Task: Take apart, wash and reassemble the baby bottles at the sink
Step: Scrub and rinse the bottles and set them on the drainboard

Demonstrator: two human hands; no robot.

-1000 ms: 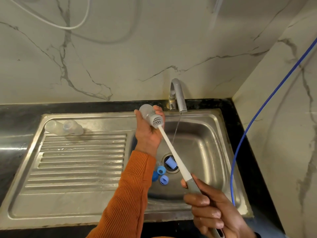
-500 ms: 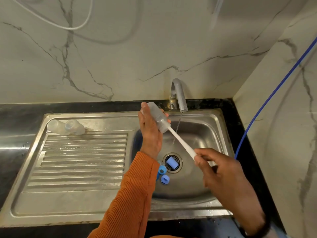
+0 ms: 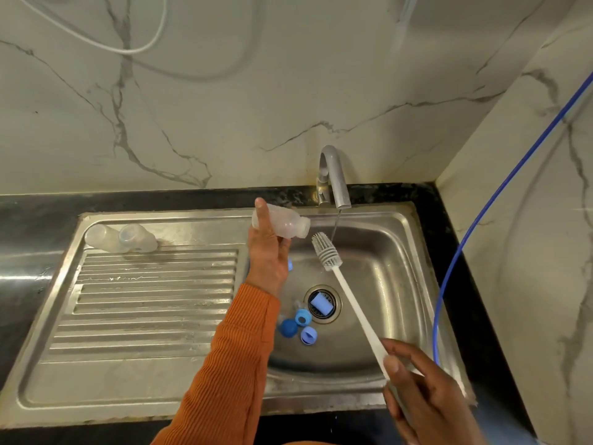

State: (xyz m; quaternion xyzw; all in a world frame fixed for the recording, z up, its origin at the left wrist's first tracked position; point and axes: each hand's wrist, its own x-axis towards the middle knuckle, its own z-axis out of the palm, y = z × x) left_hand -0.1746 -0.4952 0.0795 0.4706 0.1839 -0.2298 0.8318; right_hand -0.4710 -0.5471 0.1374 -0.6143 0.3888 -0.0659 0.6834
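My left hand (image 3: 269, 258) grips a clear baby bottle (image 3: 285, 223) on its side above the sink basin (image 3: 385, 252), its open mouth pointing right toward the tap. My right hand (image 3: 426, 396) holds the white handle of a bottle brush (image 3: 327, 252); the grey bristle head hangs free just right of the bottle mouth, outside it. Several blue bottle parts (image 3: 303, 326) lie on the basin floor beside the drain (image 3: 322, 304), where another light blue piece sits. Two clear bottle pieces (image 3: 120, 238) lie on the drainboard's far left.
A thin stream of water runs from the grey tap (image 3: 335, 178) into the basin. The ribbed steel drainboard (image 3: 154, 300) spreads out to the left. A blue hose (image 3: 455, 258) hangs along the right wall. Black countertop surrounds the sink.
The brush has been pulled out of the bottle; my right hand drew back toward me and to the right. My left hand tipped the bottle more level, mouth to the right.
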